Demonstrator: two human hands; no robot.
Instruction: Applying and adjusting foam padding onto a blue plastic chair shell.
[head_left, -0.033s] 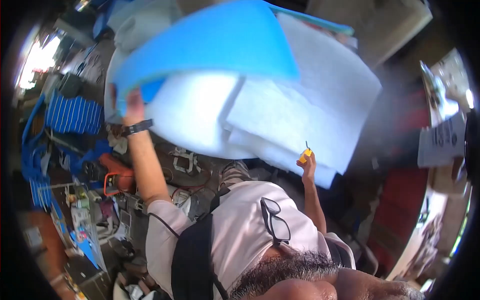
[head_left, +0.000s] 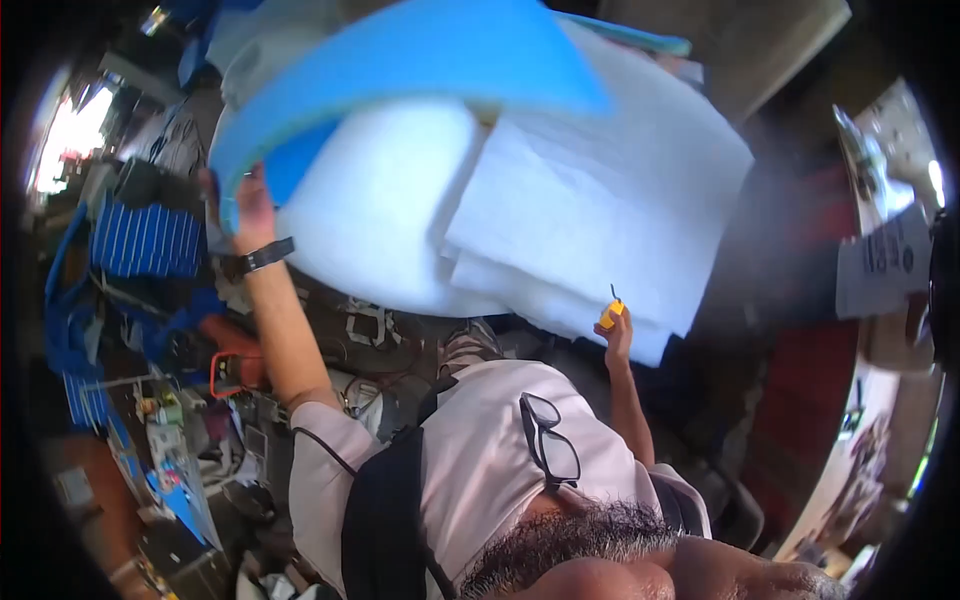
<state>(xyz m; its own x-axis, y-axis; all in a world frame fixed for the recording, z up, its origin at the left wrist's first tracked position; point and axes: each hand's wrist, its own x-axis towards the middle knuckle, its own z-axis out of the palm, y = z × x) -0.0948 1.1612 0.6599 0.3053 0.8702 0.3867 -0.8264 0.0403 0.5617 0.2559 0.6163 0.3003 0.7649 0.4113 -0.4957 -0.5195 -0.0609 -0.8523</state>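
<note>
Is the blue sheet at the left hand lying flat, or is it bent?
Bent: the blue sheet curls at its left end, where the left hand holds it, with more blue showing beneath.

Bent sheet (head_left: pixel 420 60) was plain bright blue, its edge duller and greenish. Stacked padding (head_left: pixel 560 200) read white, shading to bluish grey toward the right. Handheld tool (head_left: pixel 611 314) was yellow with a thin dark tip. Fabric (head_left: pixel 145 240) at left showed thin pale stripes on blue. Wristband (head_left: pixel 268 254) was black; shirt (head_left: pixel 490 410), pale pink; shoulder strap (head_left: pixel 385 510), black; glasses (head_left: pixel 532 430), black-framed. Trousers (head_left: pixel 467 350) carried a mottled pattern, hues unclear. Panel (head_left: pixel 795 410) at right appeared dark red.
</note>
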